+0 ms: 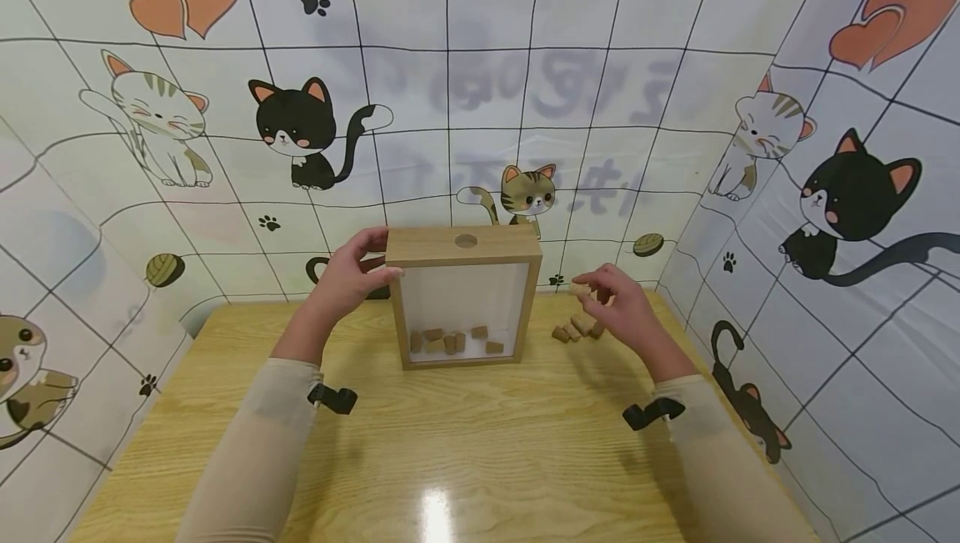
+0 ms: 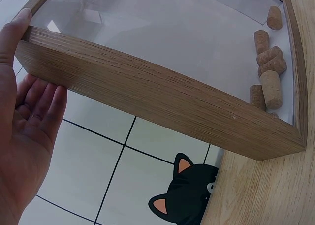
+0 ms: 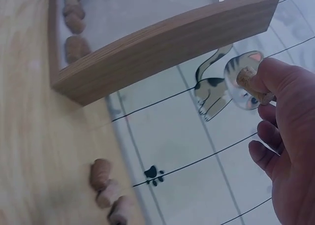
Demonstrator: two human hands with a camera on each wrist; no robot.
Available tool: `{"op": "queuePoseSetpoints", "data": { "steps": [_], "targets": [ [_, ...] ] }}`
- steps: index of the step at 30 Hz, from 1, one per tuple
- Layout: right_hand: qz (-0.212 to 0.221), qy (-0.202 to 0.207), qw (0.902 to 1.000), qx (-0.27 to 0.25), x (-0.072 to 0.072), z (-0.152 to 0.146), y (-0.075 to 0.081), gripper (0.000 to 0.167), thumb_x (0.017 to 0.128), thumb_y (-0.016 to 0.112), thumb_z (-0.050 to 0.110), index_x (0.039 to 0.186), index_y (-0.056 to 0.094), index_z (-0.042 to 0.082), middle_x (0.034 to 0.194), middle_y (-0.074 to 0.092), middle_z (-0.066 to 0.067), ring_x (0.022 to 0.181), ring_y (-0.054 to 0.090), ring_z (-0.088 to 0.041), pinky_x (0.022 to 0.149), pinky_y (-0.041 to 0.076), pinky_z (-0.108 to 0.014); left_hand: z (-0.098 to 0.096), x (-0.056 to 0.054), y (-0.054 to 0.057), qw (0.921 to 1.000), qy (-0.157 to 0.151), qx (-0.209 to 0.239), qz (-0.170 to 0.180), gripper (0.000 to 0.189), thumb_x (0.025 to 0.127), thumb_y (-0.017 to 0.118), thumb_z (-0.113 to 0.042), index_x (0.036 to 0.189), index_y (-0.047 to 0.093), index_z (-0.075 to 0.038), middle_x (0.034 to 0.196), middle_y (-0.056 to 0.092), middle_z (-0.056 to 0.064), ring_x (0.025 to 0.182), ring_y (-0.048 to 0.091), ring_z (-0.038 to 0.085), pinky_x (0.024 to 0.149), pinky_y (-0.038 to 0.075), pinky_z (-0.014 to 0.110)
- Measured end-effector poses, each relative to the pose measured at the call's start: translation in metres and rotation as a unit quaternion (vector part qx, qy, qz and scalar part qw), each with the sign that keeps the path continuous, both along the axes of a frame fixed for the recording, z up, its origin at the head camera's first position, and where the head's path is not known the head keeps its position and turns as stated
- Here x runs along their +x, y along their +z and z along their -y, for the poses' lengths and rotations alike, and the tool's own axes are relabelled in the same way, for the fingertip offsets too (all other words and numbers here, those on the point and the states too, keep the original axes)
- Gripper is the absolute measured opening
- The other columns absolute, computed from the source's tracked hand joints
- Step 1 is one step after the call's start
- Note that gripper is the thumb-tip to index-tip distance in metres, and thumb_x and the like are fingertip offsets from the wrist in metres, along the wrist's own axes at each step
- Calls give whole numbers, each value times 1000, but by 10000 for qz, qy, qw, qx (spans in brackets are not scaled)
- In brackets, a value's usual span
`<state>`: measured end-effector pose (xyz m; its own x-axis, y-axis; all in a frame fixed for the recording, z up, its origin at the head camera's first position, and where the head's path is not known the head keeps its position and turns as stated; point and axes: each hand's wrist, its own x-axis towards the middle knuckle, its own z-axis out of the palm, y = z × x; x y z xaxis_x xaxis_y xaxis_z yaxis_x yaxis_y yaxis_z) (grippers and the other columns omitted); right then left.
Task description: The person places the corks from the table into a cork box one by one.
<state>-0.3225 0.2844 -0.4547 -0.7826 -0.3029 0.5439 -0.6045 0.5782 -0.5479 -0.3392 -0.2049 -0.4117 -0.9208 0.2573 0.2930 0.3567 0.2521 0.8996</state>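
Observation:
A wooden display box [image 1: 463, 246] with a clear front and a round hole in its top stands upright on the table. Several corks [image 1: 453, 341] lie at its bottom inside. My left hand [image 1: 352, 268] grips the box's upper left corner, with the thumb [image 2: 15, 33] on the front edge and the fingers behind. To the right of the box, my right hand [image 1: 618, 301] pinches a single cork [image 3: 253, 84] between thumb and fingertips, raised over the table. Below that hand lie several loose corks [image 1: 576, 329], some partly hidden by it in the head view.
The wooden table [image 1: 442, 451] reaches back to a white wall covering [image 1: 495, 17] printed with cats and grid lines, which also runs along both sides. A black strap mount sits on each wrist.

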Motion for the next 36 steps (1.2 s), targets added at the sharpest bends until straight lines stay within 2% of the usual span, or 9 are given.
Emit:
{"op": "queuePoseSetpoints", "data": {
  "steps": [6, 12, 18, 21, 26, 36],
  "targets": [
    [-326, 106, 9993, -167, -7, 5, 22, 25, 102, 78, -1, 125, 81, 8, 99, 61, -10, 78, 53, -19, 66, 46, -29, 0, 0, -1, 10000, -14, 11, -11, 77, 101, 84, -15, 166, 45, -7, 154, 55, 20, 148, 51, 43, 126, 45, 57],
    [-452, -23, 9981, -407, -9, 15, 41, 25, 102, 80, 1, 126, 81, 8, 102, 64, -11, 76, 54, -17, 65, 46, -27, -1, 1, -1, 10000, -6, 4, -16, 77, 100, 85, -16, 166, 45, -8, 154, 55, 20, 148, 51, 43, 124, 47, 56],
    [-694, -153, 9959, -563, -6, 28, 62, 22, 100, 83, 3, 121, 80, 9, 105, 68, -6, 77, 56, -17, 66, 44, -25, -1, 1, 0, 10000, 8, -7, 11, 77, 100, 86, -17, 166, 46, -9, 154, 55, 19, 148, 51, 44, 123, 48, 57],
    [-681, -182, 9950, -704, -7, 35, 72, 19, 100, 83, 6, 119, 80, 10, 99, 68, -4, 78, 58, -16, 68, 46, -25, -1, 1, 0, 10000, 9, -12, 3, 77, 100, 86, -17, 166, 46, -8, 154, 55, 19, 148, 51, 44, 123, 48, 57],
    [-655, 4, 9939, -888, -8, 49, 87, 17, 100, 84, 8, 116, 79, 10, 88, 66, -5, 79, 59, -18, 73, 48, -27, 0, 2, 0, 10000, 16, -31, -12, 77, 100, 86, -18, 166, 46, -8, 154, 55, 19, 148, 51, 44, 124, 48, 57],
    [-868, 421, 9925, -751, -14, 73, 106, 20, 98, 85, 2, 117, 82, 7, 95, 70, -6, 75, 60, -16, 70, 50, -25, 0, 2, -1, 10000, 5, -31, 2, 77, 100, 85, -18, 166, 46, -9, 154, 55, 19, 148, 52, 44, 122, 49, 56]
  ]
}}
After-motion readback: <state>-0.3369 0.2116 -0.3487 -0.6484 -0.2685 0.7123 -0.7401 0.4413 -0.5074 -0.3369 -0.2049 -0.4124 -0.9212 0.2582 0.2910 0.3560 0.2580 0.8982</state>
